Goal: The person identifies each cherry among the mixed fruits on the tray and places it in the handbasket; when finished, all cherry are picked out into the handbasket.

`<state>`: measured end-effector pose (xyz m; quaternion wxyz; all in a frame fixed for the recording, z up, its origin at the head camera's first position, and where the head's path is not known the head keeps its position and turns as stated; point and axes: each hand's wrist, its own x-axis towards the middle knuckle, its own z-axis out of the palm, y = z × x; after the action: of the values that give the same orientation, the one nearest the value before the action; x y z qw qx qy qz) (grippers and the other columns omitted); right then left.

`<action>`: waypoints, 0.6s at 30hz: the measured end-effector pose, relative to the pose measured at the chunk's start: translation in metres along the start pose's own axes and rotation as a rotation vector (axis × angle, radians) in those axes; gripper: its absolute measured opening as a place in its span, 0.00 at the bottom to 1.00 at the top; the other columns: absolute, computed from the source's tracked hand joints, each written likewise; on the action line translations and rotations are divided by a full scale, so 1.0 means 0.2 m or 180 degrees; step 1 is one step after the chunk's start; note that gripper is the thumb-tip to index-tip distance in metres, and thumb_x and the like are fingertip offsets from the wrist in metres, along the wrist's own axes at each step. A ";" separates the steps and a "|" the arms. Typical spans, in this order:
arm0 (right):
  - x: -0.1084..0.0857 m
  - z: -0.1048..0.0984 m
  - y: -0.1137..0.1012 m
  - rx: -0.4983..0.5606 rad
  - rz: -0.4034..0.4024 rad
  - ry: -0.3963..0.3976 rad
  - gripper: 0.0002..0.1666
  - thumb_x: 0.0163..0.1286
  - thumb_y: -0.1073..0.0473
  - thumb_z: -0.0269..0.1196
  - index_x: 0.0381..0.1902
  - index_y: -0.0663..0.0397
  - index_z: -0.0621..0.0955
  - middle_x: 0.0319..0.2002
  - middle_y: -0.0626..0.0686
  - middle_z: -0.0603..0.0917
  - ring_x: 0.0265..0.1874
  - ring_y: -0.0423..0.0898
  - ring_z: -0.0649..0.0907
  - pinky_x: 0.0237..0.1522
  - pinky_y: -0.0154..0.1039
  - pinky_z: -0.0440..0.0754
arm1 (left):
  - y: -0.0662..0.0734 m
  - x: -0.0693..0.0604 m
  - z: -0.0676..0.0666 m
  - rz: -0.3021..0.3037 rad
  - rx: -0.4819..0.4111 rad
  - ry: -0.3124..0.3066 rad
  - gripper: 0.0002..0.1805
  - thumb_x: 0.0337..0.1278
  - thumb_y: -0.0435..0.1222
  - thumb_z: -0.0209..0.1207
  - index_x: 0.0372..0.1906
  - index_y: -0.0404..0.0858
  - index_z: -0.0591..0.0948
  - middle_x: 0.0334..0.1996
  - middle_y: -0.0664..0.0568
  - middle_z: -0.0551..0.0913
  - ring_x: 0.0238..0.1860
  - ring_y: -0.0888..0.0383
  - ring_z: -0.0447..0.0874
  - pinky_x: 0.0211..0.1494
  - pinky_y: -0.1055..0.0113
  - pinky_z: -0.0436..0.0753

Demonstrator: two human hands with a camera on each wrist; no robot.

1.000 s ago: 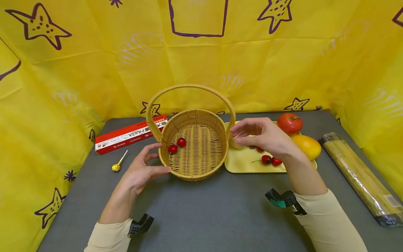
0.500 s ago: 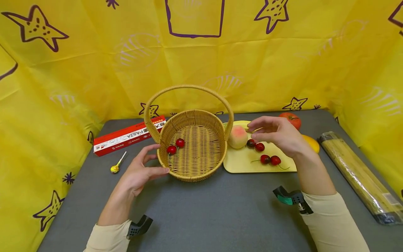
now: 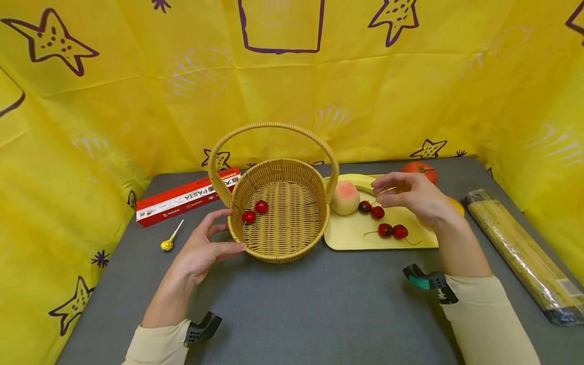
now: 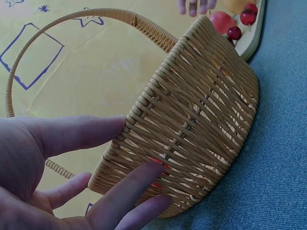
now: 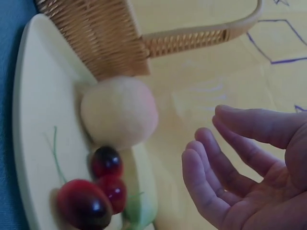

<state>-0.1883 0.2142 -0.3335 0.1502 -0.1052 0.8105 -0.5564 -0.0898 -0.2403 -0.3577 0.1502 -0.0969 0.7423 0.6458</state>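
A wicker basket (image 3: pixel 283 253) with a tall handle stands on the grey table, holding a pair of red cherries (image 3: pixel 261 207). The left hand (image 3: pixel 203 251) touches its left side; in the left wrist view the thumb and fingers (image 4: pixel 129 189) rest on the rim and outer weave. Above the yellow tray (image 3: pixel 339 238), the right hand (image 3: pixel 420 200) hovers with relaxed, parted fingers and nothing between them. On the tray, a peach (image 3: pixel 345 197) lies beside the basket, with two pairs of cherries (image 3: pixel 385 230) to its right. The right wrist view shows the peach (image 5: pixel 120 112) apart from the hand.
A banana (image 3: pixel 360 181) and a tomato (image 3: pixel 421 171) lie at the tray's back; a yellow fruit (image 3: pixel 456 206) is partly behind the right wrist. A red pasta box (image 3: pixel 182 200) and a lollipop (image 3: pixel 167 245) lie left, a clear-wrapped bundle (image 3: pixel 515 248) right.
The right hand has moved right, away from the peach and the basket's right side, uncovering the peach and nearby cherries. The left hand has stayed against the basket.
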 end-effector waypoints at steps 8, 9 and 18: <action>0.04 -0.02 0.08 -0.0181 0.0149 -0.0028 0.27 0.69 0.62 0.71 0.62 0.67 0.78 0.52 0.50 0.86 0.46 0.41 0.86 0.52 0.33 0.83 | 0.00 0.00 0.00 -0.0030 0.0037 0.0014 0.49 0.59 0.29 0.72 0.80 0.47 0.57 0.76 0.36 0.58 0.47 0.54 0.89 0.53 0.64 0.89; 0.04 -0.03 0.09 -0.0189 0.0166 -0.0031 0.27 0.68 0.62 0.71 0.61 0.67 0.78 0.52 0.52 0.86 0.46 0.42 0.86 0.52 0.34 0.83 | 0.00 0.00 0.00 -0.0030 0.0035 0.0014 0.49 0.59 0.29 0.72 0.80 0.47 0.57 0.76 0.36 0.58 0.47 0.54 0.89 0.53 0.64 0.89; 0.08 -0.02 0.18 -0.0315 0.0225 -0.0105 0.25 0.68 0.66 0.70 0.60 0.70 0.80 0.57 0.64 0.82 0.43 0.46 0.86 0.51 0.41 0.88 | 0.01 0.00 0.00 -0.0019 -0.0003 0.0000 0.49 0.59 0.28 0.71 0.80 0.46 0.56 0.75 0.35 0.58 0.47 0.53 0.89 0.53 0.63 0.89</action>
<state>-0.2054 0.2244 -0.3684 0.1777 -0.0930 0.8376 -0.5082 -0.0903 -0.2397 -0.3569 0.1520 -0.0992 0.7417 0.6456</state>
